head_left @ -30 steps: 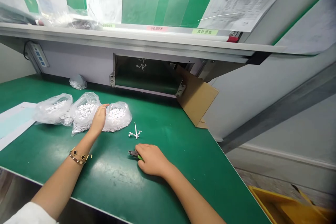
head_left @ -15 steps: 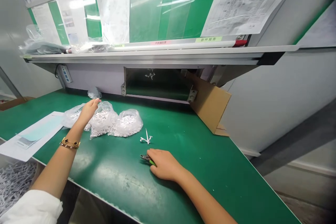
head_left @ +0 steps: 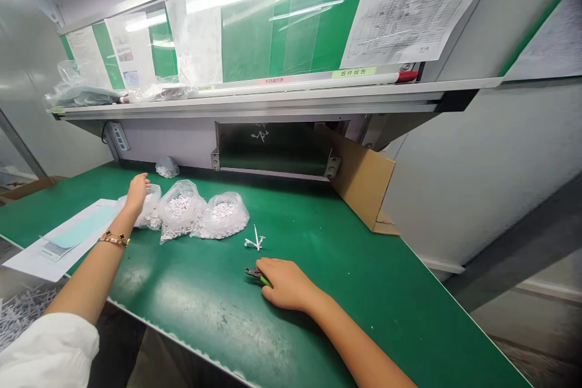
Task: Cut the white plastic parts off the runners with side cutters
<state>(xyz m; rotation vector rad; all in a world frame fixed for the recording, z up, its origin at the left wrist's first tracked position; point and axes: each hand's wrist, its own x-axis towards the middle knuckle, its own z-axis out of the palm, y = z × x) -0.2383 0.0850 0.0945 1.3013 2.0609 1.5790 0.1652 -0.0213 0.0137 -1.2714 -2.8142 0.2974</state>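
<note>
Your right hand (head_left: 286, 284) is closed over a pair of green-handled steel side cutters (head_left: 253, 273), low and right of centre in the frame, with their dark metal head poking out past your fingers to the left. Your left hand (head_left: 137, 193), a gold bracelet (head_left: 113, 239) on its wrist, is raised with the fingers loosely open at the leftmost clear plastic bag of white parts (head_left: 152, 209); it grips nothing that you can see. Just right of that bag, in a row across the middle of the green counter (head_left: 318, 236), sit a second clear plastic bag of white parts (head_left: 179, 209) and a third (head_left: 222, 215). A small branched white plastic piece (head_left: 255, 241) lies just above the cutters, apart from the bags. Behind them, a small knotted clear plastic bag (head_left: 167, 167) stands against the back panel. At the left, a white sheet of paper with a pale blue panel (head_left: 68, 239) lies on the counter, and at the right a brown cardboard sheet (head_left: 364, 185) leans by the dark opening (head_left: 273, 148) below the white shelf (head_left: 273, 100).
</note>
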